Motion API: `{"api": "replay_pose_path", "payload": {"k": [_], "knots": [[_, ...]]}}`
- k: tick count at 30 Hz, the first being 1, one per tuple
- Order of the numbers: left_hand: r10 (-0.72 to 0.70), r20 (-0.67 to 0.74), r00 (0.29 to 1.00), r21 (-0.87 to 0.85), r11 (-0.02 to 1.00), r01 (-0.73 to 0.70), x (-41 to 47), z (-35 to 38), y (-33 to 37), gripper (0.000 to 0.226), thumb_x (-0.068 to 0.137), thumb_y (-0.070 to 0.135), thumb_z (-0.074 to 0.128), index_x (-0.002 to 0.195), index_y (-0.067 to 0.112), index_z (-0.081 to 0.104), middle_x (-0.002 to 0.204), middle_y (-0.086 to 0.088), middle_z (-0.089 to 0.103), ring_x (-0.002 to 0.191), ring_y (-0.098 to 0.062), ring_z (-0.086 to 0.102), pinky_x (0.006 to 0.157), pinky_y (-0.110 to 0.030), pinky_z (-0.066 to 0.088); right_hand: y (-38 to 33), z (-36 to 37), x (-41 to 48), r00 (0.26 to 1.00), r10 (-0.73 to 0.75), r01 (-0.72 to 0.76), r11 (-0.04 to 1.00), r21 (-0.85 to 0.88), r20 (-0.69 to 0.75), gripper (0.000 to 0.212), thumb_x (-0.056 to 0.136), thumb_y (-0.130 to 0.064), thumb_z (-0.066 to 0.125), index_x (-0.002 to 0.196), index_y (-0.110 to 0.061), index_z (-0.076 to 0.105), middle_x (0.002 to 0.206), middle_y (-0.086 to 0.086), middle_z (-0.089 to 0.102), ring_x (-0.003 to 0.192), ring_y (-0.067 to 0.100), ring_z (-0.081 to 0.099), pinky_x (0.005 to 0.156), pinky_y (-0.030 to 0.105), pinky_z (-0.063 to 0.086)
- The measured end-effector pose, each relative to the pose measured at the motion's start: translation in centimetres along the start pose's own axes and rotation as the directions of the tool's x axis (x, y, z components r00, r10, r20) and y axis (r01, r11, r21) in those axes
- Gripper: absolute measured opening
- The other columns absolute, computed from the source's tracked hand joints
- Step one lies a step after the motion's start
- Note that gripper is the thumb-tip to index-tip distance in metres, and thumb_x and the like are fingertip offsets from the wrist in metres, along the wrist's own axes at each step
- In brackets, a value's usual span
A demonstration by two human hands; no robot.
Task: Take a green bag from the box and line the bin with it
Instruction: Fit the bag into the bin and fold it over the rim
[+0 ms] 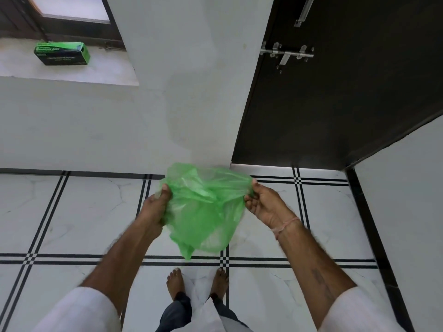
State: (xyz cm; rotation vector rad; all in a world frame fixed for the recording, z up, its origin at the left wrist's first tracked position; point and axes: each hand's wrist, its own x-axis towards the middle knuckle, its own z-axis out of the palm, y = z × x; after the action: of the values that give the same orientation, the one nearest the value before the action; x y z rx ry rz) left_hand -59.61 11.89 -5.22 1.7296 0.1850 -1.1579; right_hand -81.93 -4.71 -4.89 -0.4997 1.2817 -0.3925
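A thin, see-through green bag (203,209) hangs crumpled in front of me, over the tiled floor. My left hand (157,207) pinches its left edge and my right hand (265,203) pinches its right edge, so the top is stretched between them. The bag's bottom droops to a point above my feet. The green and black bag box (62,53) lies on the window ledge at the upper left, far from both hands. No bin shows anywhere in the view.
A white wall corner (191,92) stands straight ahead. A dark door (335,92) with a metal bolt (286,53) is at the right. White floor tiles with black lines (72,224) spread below, and my bare feet (197,281) stand on them.
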Motion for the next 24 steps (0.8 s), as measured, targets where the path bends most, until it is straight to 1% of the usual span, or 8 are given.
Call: {"api": "replay_pose_path", "payload": {"k": [5,9,10,12,14,19,22,24], "knots": [[0.018,-0.001,1.000,-0.290,0.957,-0.018,0.5,3.7,5.8,0.061,0.094,0.066,0.050,0.113,0.012,0.071,0.116,-0.012,0.075,0.096,-0.025,0.071,0.087,-0.043,0.057,-4.9,4.5,-1.9,0.953,-0.299,0.300,0.954,0.001,0.042,0.021,0.107,-0.022,0.053,0.101,-0.007,0.066,0.090,0.008,0.067,0.068,0.015,0.062,0.054,0.022,0.055],[0.796,-0.089,0.599,0.256,0.599,-0.758,-5.3,6.9,9.2,0.053,0.104,0.050,0.042,0.077,0.006,0.056,0.068,-0.003,0.056,0.057,-0.013,0.049,0.054,-0.026,0.039,-6.3,7.1,-6.1,0.157,-0.967,0.940,0.084,-0.331,0.202,0.015,0.104,-0.017,0.058,0.118,-0.012,0.061,0.112,0.015,0.067,0.098,0.024,0.064,0.086,0.030,0.054],[0.776,-0.002,0.631,0.393,0.581,-0.713,-4.5,6.6,7.9,0.049,0.106,0.040,0.045,0.075,0.004,0.055,0.065,-0.006,0.055,0.055,-0.016,0.045,0.051,-0.030,0.033,-5.0,6.9,-5.1,0.199,-0.928,0.877,0.025,-0.480,0.316,0.017,0.103,-0.015,0.059,0.119,-0.008,0.062,0.112,0.015,0.066,0.100,0.025,0.064,0.090,0.032,0.054],[0.416,0.115,0.902,0.466,0.779,-0.419,-1.1,5.2,4.1,0.037,0.106,0.029,0.050,0.092,-0.004,0.061,0.073,-0.011,0.058,0.055,-0.018,0.044,0.050,-0.028,0.030,-1.4,5.4,-1.4,0.720,-0.601,0.589,0.266,-0.763,0.346,0.014,0.102,-0.023,0.062,0.099,-0.011,0.070,0.095,0.012,0.071,0.089,0.026,0.070,0.084,0.039,0.058],[0.026,0.198,0.980,0.474,0.873,-0.119,0.8,3.1,1.8,0.039,0.103,0.034,0.057,0.109,-0.005,0.063,0.084,-0.012,0.067,0.056,-0.018,0.055,0.048,-0.026,0.044,0.2,3.1,1.4,0.916,-0.314,0.374,0.450,-0.811,0.248,0.024,0.102,-0.028,0.062,0.081,-0.018,0.068,0.073,0.000,0.068,0.065,0.019,0.062,0.071,0.038,0.059],[-0.126,0.228,0.965,0.213,0.974,0.077,2.0,-0.1,1.8,0.050,0.091,0.044,0.069,0.117,0.001,0.069,0.107,-0.018,0.078,0.097,-0.035,0.075,0.090,-0.048,0.060,-2.2,-0.5,3.5,0.962,-0.092,0.164,0.947,-0.276,0.256,0.036,0.103,-0.033,0.059,0.109,0.000,0.071,0.086,0.005,0.072,0.066,0.008,0.059,0.060,0.021,0.056],[0.057,0.113,0.992,0.182,0.980,-0.078,1.8,0.5,1.8,0.058,0.083,0.056,0.072,0.110,0.005,0.070,0.110,-0.021,0.076,0.100,-0.038,0.074,0.092,-0.051,0.059,-2.9,-0.1,3.3,0.970,-0.198,0.244,0.777,-0.580,0.143,0.058,0.095,-0.042,0.065,0.117,0.011,0.066,0.093,0.013,0.062,0.070,0.014,0.059,0.062,0.024,0.058],[0.436,-0.064,0.898,0.192,0.888,-0.417,1.0,1.5,2.2,0.045,0.095,0.056,0.060,0.109,0.014,0.069,0.100,-0.009,0.075,0.096,-0.027,0.073,0.085,-0.040,0.060,-3.4,0.8,1.9,0.795,-0.579,0.553,0.571,-0.607,0.179,0.043,0.099,-0.036,0.064,0.114,0.004,0.070,0.097,0.006,0.068,0.082,0.018,0.066,0.071,0.026,0.059]]}}
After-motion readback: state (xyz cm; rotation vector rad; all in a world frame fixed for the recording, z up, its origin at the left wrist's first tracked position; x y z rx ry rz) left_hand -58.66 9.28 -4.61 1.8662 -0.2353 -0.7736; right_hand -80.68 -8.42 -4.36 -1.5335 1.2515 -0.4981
